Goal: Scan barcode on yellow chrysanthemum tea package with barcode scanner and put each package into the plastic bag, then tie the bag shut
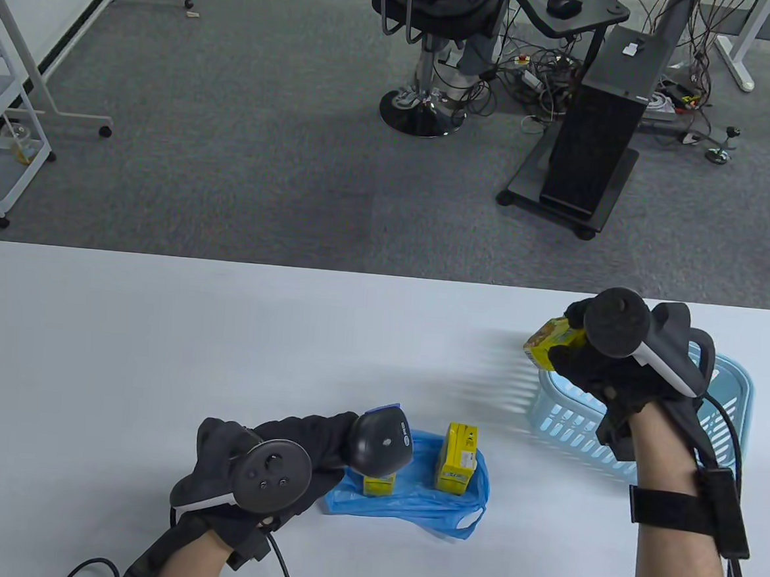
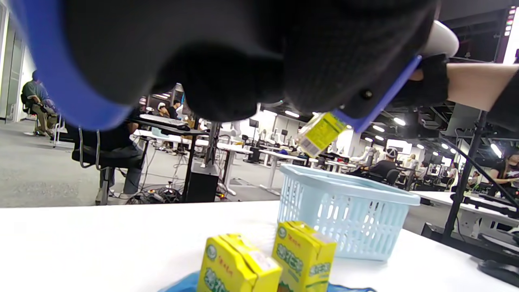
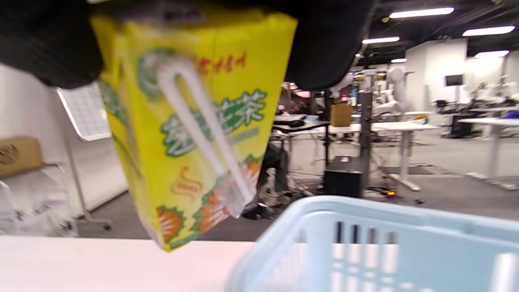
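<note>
My right hand [image 1: 574,364] grips a yellow chrysanthemum tea package [image 1: 549,343] in the air above the far left corner of the light blue basket [image 1: 734,392]; the package [image 3: 190,121] fills the right wrist view, straw side facing the camera. My left hand [image 1: 295,447] holds the black barcode scanner [image 1: 384,440] near the table's front, its head over the blue plastic bag [image 1: 410,498]. Two more yellow packages stand upright on the bag, one [image 1: 457,457] in the open and one [image 1: 379,482] partly under the scanner. Both packages [image 2: 304,259] show low in the left wrist view.
The basket [image 2: 348,211] stands at the table's right side, past the bag. Beyond the white table [image 1: 156,351] lie grey carpet, a desk stand and a seated person's chair [image 1: 428,48]. Cables trail from both wrists.
</note>
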A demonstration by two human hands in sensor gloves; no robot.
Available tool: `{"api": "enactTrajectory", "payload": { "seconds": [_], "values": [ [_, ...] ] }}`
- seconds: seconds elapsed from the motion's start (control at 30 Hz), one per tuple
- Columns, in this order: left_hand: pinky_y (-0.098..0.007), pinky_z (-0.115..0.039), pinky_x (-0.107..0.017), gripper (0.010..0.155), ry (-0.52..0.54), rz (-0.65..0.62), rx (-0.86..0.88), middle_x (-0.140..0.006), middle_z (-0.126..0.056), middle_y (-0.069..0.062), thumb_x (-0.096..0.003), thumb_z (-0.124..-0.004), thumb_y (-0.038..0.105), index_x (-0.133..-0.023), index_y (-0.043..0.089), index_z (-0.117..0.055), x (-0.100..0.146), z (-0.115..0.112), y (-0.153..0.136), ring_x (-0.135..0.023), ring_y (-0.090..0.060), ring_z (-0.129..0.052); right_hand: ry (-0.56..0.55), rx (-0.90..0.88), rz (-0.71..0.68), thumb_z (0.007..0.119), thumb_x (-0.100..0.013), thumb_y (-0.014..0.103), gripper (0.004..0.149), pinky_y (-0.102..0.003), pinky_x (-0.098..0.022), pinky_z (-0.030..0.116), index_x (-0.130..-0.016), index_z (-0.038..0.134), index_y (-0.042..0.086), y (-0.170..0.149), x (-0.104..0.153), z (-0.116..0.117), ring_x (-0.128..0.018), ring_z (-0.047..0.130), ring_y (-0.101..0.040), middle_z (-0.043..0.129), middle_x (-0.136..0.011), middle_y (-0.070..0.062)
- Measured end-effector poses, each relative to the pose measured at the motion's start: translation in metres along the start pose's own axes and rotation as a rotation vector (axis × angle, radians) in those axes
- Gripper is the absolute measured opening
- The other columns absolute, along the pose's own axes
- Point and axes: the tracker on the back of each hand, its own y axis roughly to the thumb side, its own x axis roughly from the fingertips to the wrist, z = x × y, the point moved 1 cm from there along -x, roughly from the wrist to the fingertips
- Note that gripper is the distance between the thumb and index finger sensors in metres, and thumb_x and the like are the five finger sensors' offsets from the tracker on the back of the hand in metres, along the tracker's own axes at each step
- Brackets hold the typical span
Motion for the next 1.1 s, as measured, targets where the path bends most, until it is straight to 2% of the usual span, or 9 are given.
{"api": "enactTrajectory", "payload": {
  "seconds": [0.1, 0.17, 0.3, 0.4, 0.57, 0.73, 0.87, 0.97, 1.1],
  "values": [
    [-0.041, -0.088, -0.049, 0.063, -0.016, -0.014, -0.004, -0.082, -0.095, 0.0, -0.0457, -0.095, 0.04, -0.102, 0.032, -0.067, -0.004, -0.007, 0.0, -0.06, -0.016, -0.105, -0.025, -0.03, -0.045, 0.084, -0.028, 0.06, 0.068, -0.046, -0.062, 0.077, -0.086, 0.069, 0.028, 0.013, 0.007, 0.008, -0.083, 0.073, -0.038, 0.061, -0.098, -0.015],
    [-0.042, -0.088, -0.049, 0.064, -0.018, -0.01, -0.007, -0.082, -0.094, 0.0, -0.0453, -0.096, 0.04, -0.102, 0.032, -0.066, -0.005, -0.01, 0.0, -0.06, -0.017, -0.105, -0.055, -0.042, -0.081, 0.083, -0.028, 0.061, 0.069, -0.043, -0.062, 0.078, -0.086, 0.069, 0.027, 0.022, 0.013, 0.013, -0.085, 0.074, -0.032, 0.061, -0.098, -0.015],
    [-0.042, -0.087, -0.049, 0.068, -0.004, 0.026, -0.001, -0.083, -0.093, -0.001, -0.047, -0.093, 0.039, -0.105, 0.027, -0.06, -0.006, -0.013, -0.002, -0.06, -0.017, -0.104, -0.107, -0.166, -0.15, 0.083, -0.028, 0.062, 0.069, -0.043, -0.061, 0.079, -0.086, 0.069, 0.028, 0.038, 0.029, 0.027, -0.084, 0.074, -0.033, 0.061, -0.098, -0.015],
    [-0.043, -0.086, -0.049, 0.07, 0.002, 0.051, -0.007, -0.083, -0.091, -0.001, -0.0475, -0.092, 0.039, -0.107, 0.021, -0.058, -0.006, -0.013, -0.006, -0.06, -0.018, -0.103, -0.147, -0.268, -0.171, 0.083, -0.029, 0.061, 0.069, -0.042, -0.061, 0.079, -0.087, 0.069, 0.028, 0.042, 0.039, 0.04, -0.084, 0.074, -0.034, 0.06, -0.099, -0.015],
    [-0.043, -0.087, -0.05, 0.063, 0.005, 0.052, -0.011, -0.084, -0.091, -0.001, -0.0476, -0.092, 0.038, -0.103, 0.025, -0.065, -0.006, -0.014, -0.008, -0.061, -0.018, -0.103, -0.242, -0.383, -0.172, 0.08, -0.03, 0.062, 0.071, -0.041, -0.06, 0.081, -0.09, 0.068, 0.027, 0.039, 0.063, 0.063, -0.083, 0.076, -0.035, 0.062, -0.099, -0.017],
    [-0.042, -0.087, -0.05, 0.06, 0.035, 0.009, -0.072, -0.083, -0.091, 0.001, -0.0468, -0.093, 0.038, -0.1, 0.032, -0.067, -0.008, -0.022, -0.003, -0.061, -0.016, -0.103, -0.218, -0.523, -0.142, 0.08, -0.032, 0.063, 0.071, -0.041, -0.058, 0.083, -0.092, 0.069, 0.026, 0.024, 0.067, 0.084, -0.08, 0.079, -0.035, 0.064, -0.098, -0.018],
    [-0.042, -0.087, -0.05, 0.06, 0.098, -0.001, -0.106, -0.083, -0.09, 0.002, -0.0466, -0.093, 0.037, -0.1, 0.031, -0.066, -0.01, -0.026, -0.002, -0.061, -0.016, -0.102, -0.229, -0.531, -0.121, 0.079, -0.032, 0.064, 0.071, -0.039, -0.055, 0.085, -0.091, 0.069, 0.025, 0.023, 0.068, 0.085, -0.077, 0.082, -0.034, 0.065, -0.097, -0.018],
    [-0.042, -0.086, -0.05, 0.059, 0.087, 0.007, -0.124, -0.084, -0.09, 0.002, -0.0466, -0.093, 0.037, -0.1, 0.03, -0.066, -0.01, -0.031, -0.003, -0.061, -0.016, -0.102, -0.199, -0.58, -0.136, 0.079, -0.032, 0.064, 0.071, -0.039, -0.055, 0.085, -0.091, 0.07, 0.025, 0.031, 0.067, 0.086, -0.076, 0.082, -0.034, 0.065, -0.097, -0.018],
    [-0.043, -0.086, -0.05, 0.059, 0.074, 0.01, -0.146, -0.084, -0.089, 0.003, -0.0467, -0.092, 0.036, -0.099, 0.029, -0.066, -0.011, -0.035, -0.002, -0.061, -0.016, -0.102, -0.186, -0.539, -0.158, 0.078, -0.032, 0.064, 0.071, -0.039, -0.054, 0.086, -0.091, 0.069, 0.024, 0.042, 0.07, 0.083, -0.076, 0.083, -0.034, 0.066, -0.097, -0.018]
  ]
}}
